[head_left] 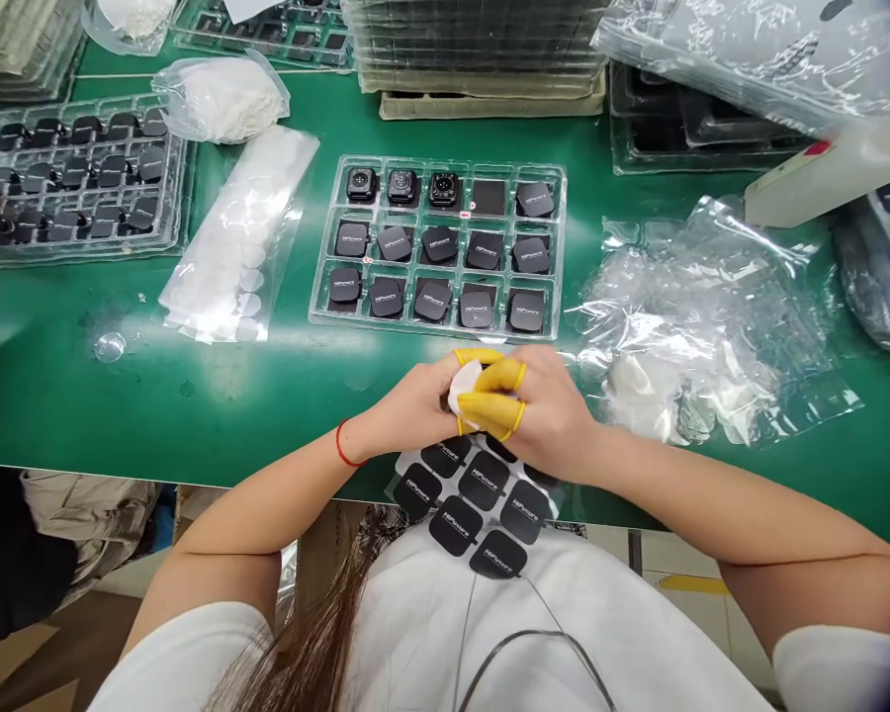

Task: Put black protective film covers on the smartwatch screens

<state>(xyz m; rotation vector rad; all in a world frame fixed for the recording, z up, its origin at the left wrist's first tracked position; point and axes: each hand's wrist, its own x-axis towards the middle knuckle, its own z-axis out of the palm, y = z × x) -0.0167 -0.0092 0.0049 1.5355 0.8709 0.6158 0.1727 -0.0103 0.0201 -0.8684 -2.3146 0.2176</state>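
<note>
My left hand (pixel 431 398) and my right hand (pixel 553 410) meet at the table's front edge, with yellow finger cots on their fingertips. Between them is a crumpled white wipe (pixel 465 384), pinched under the right fingers. The left fingers are curled round something dark that is mostly hidden. Under my hands lies a sheet of black square HiFuture stickers (pixel 456 524), reaching over the edge toward my white shirt. Just beyond stands a clear plastic tray (pixel 437 331) with black square pieces; three smartwatches (pixel 401 186) sit face-on in its top row, beside a compartment showing only a dark pad (pixel 489 197).
Left are a bag of round clear films (pixel 241 227), a white-filled bag (pixel 222 99) and another filled tray (pixel 81 178), with a person's fingers at its edge. Crumpled clear film (pixel 704 316) and a white bottle (pixel 823 178) are right. Stacked trays (pixel 482 49) stand behind.
</note>
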